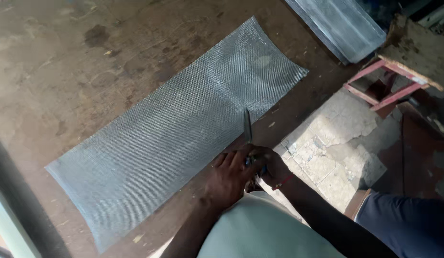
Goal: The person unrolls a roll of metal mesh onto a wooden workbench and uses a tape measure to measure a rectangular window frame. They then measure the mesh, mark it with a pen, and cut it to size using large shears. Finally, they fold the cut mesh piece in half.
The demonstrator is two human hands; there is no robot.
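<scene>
Fingers of both hands closed together round the handles of a pair of scissors [248,129] — right hand [270,165] wrapped on the grip, left hand [229,177] laid over it from the other side, presumably for extra squeeze and a steadier line. Handles hidden inside the two fists; only a glimpse of blue grip between the knuckles. Blades long, dark and narrow, pointing away from the body and lying over the near long edge of the mesh sheet [179,129]; whether parted or closed cannot be told at this size.

Mesh sheet: grey, fine-woven, a long rectangle spread flat on the worn brown worktop [78,57], running diagonally from lower left to upper right. Flat lie and full support underneath suited to keeping the weave from buckling under the blades. Far end slightly curled, as from a roll. Blades placed roughly past the middle of the sheet's length, toward its right-hand part.

Red thread band [284,181] on the right wrist. Pale garment at bottom centre, dark blue trouser leg [413,224] at lower right.

Beyond the worktop's edge — cracked pale floor [336,148] in sunlight, a pink metal stool frame [382,88] with a rough wooden top, and more grey sheeting [341,24] at the upper right, well apart from the hands.
</scene>
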